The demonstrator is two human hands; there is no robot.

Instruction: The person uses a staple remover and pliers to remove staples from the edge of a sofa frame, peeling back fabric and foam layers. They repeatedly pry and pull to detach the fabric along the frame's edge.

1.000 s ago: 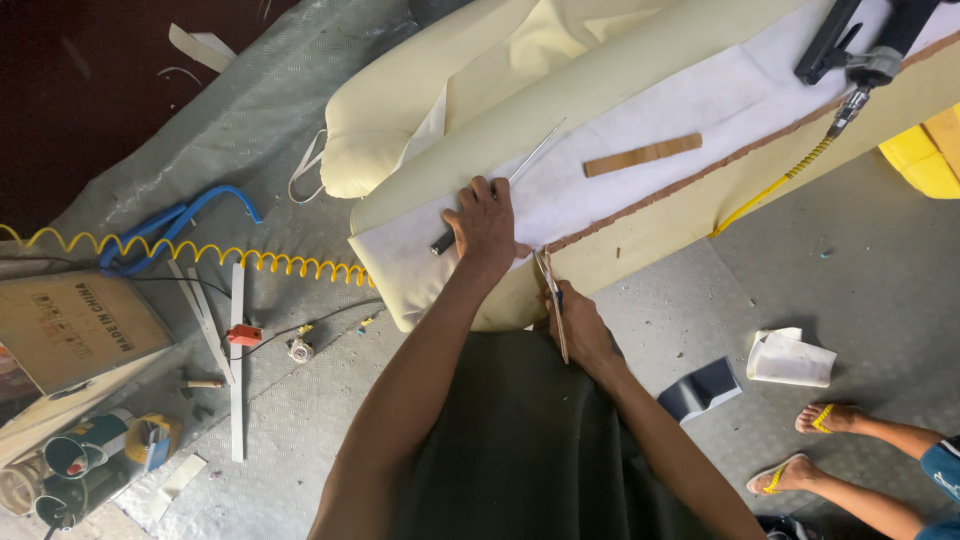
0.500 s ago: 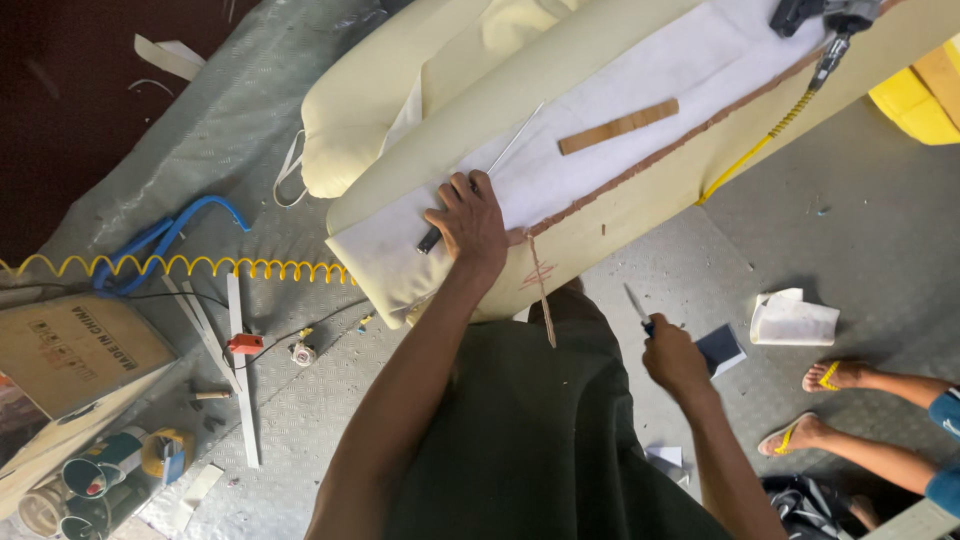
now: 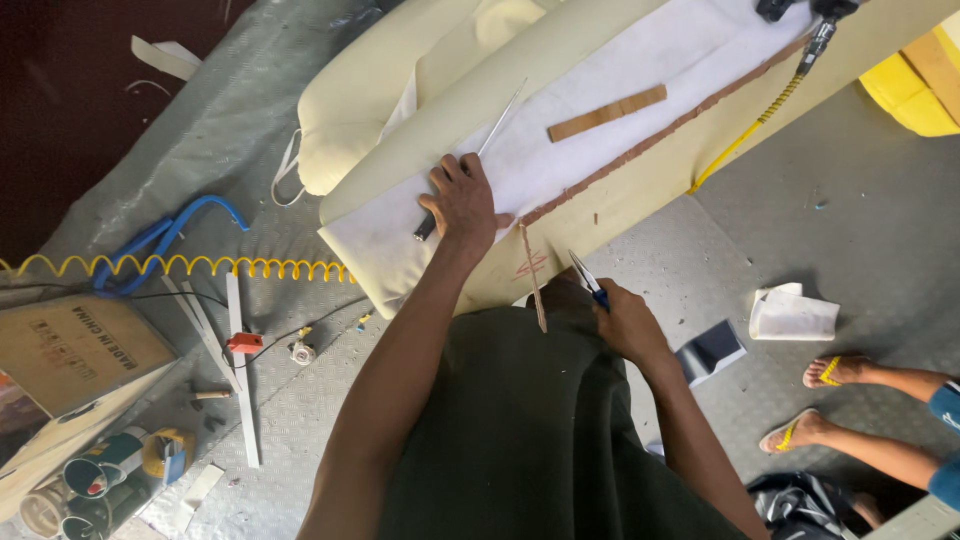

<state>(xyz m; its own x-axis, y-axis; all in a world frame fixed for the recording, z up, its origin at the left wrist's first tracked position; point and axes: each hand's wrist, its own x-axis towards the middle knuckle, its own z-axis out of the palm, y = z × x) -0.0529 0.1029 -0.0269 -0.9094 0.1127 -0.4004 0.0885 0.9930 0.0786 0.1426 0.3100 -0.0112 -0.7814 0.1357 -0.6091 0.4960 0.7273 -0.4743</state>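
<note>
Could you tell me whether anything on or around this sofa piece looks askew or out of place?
A thin wooden strip hangs loose off the front edge of the cream sofa piece, slanting down beside the right hand with its scissors. The left hand presses a long metal tool onto the white padding.

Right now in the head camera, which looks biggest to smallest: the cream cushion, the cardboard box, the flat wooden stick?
1. Cream cushion, by far the largest.
2. Cardboard box.
3. Flat wooden stick, the smallest.
The box is partly cut off by the frame edge, so its full size is unsure.
</note>
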